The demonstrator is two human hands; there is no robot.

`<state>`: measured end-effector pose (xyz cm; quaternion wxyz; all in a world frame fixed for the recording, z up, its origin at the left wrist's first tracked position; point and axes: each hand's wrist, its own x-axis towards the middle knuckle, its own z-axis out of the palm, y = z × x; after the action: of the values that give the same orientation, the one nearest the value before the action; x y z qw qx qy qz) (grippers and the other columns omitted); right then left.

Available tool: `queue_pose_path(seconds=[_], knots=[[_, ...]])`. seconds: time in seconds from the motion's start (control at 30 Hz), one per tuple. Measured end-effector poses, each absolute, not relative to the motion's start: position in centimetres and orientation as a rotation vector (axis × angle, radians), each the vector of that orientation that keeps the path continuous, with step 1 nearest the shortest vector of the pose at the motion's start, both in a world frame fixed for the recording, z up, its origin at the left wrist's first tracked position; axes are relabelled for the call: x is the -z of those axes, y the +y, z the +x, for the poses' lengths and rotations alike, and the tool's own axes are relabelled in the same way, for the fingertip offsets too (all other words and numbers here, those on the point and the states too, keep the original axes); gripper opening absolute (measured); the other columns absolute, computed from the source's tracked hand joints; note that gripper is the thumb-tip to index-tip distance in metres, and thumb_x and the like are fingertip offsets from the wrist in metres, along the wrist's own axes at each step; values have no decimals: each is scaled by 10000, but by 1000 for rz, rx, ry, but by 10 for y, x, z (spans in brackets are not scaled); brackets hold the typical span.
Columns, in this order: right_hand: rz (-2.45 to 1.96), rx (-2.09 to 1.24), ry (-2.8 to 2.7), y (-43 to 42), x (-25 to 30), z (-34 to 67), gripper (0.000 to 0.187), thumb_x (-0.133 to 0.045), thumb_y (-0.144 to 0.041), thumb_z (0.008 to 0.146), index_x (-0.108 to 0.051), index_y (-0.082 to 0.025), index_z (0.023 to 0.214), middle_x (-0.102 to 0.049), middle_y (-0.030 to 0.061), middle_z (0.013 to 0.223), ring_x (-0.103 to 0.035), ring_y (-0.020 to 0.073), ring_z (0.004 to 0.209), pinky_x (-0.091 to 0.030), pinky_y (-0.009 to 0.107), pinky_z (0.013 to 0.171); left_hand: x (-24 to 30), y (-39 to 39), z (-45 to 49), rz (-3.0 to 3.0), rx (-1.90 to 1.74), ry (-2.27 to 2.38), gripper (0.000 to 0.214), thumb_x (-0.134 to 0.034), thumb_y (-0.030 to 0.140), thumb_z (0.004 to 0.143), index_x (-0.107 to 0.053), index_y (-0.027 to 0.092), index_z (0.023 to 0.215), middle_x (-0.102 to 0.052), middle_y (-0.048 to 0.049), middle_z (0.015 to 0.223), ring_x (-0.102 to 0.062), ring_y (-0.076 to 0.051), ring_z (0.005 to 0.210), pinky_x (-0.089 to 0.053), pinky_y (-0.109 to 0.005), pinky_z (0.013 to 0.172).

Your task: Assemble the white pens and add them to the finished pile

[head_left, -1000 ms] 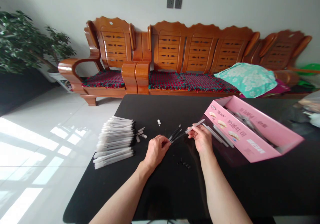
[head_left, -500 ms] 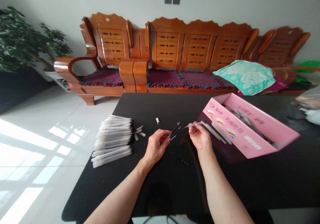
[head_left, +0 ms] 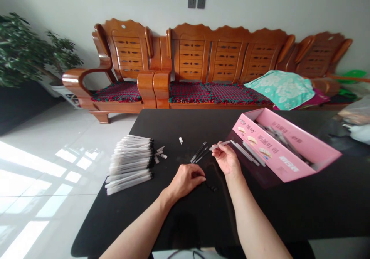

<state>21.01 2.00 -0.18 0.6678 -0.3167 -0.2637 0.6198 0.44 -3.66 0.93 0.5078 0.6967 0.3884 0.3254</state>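
My right hand point(head_left: 227, 160) is closed, with a whitish translucent pen barrel point(head_left: 220, 146) pinched between thumb and fingers. My left hand point(head_left: 187, 180) is low over the table, its thumb and fingers drawn together beside several small black pen parts point(head_left: 212, 187). The fingertips hide whatever is between them. Just beyond the hands lie a few black-tipped pen refills point(head_left: 199, 152). More loose white barrels point(head_left: 245, 153) rest to the right of my right hand. On the left is a stack of white pens with black ends point(head_left: 130, 162).
A pink open box point(head_left: 260, 142) with contents inside stands on the black table point(head_left: 162, 124) at the right. Small white pieces point(head_left: 160, 154) lie beside the pen stack, and another white piece point(head_left: 180, 140) farther back. A wooden sofa point(head_left: 192, 64) stands behind.
My left hand has let go of the refill and moved down toward the small black parts. The right hand still holds the barrel and has shifted slightly left.
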Motion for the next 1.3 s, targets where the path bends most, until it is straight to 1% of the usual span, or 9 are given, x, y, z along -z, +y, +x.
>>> queue_pose_path(seconds=[0.1,0.17,0.27,0.53,0.67,0.9,1.0,1.17,1.3], knots=[[-710,-1404,-612,19,1,208,148,-758,-174,681,-700,-172,818,-767,46,738,-724,151,602,-606,220,552,-9,-29,1,1210,-930,874,268,-727,357,772,-677,116,876,-663,-44,689,-624,-143,591,-502,-239,538],[-715,-1417,-635,18,-1,204,160,-769,-188,685,-694,-167,825,-766,50,739,-727,161,606,-607,225,547,-9,-25,-3,1050,-1007,810,323,-764,363,746,-676,106,920,-688,-63,775,-652,-148,663,-522,-233,574],[-729,-1440,-676,17,-2,199,195,-789,-200,684,-683,-160,844,-764,58,738,-728,174,604,-609,238,542,-9,-22,-8,951,-1037,758,334,-772,339,758,-685,104,978,-709,-80,866,-669,-136,732,-540,-221,645],[-742,-1480,-765,13,-5,192,208,-796,-234,699,-664,-169,846,-760,54,754,-727,180,606,-605,245,528,-7,-20,-7,864,-1034,720,263,-772,295,769,-683,109,931,-722,-75,853,-677,-123,735,-541,-207,669],[-744,-1487,-776,13,-6,191,212,-796,-241,698,-662,-170,845,-758,53,753,-725,181,605,-606,253,529,-8,-18,-8,847,-1064,748,240,-781,282,749,-701,111,897,-700,-41,762,-657,-111,678,-543,-213,653],[-747,-1496,-805,12,-8,189,195,-780,-232,711,-658,-166,847,-758,60,758,-723,185,608,-607,259,526,-10,-14,-12,841,-1123,814,290,-771,324,751,-730,115,949,-717,-56,765,-667,-128,704,-551,-251,730],[-756,-1494,-821,12,-7,187,210,-784,-235,712,-650,-167,859,-759,61,768,-723,184,608,-608,262,529,-9,-13,-10,869,-1115,806,329,-783,325,740,-718,120,991,-699,-38,747,-648,-115,670,-540,-239,696],[-765,-1501,-857,12,-5,185,232,-791,-239,713,-636,-167,870,-763,64,790,-729,193,615,-613,270,536,-11,-14,-4,915,-1133,778,323,-806,311,711,-696,112,940,-671,-28,750,-628,-110,650,-525,-238,665],[-765,-1503,-873,12,-4,185,217,-777,-231,731,-634,-167,881,-764,68,799,-731,196,623,-614,272,543,-12,-14,-2,934,-1156,772,326,-810,291,701,-686,115,946,-653,-19,752,-619,-109,642,-509,-235,644]])
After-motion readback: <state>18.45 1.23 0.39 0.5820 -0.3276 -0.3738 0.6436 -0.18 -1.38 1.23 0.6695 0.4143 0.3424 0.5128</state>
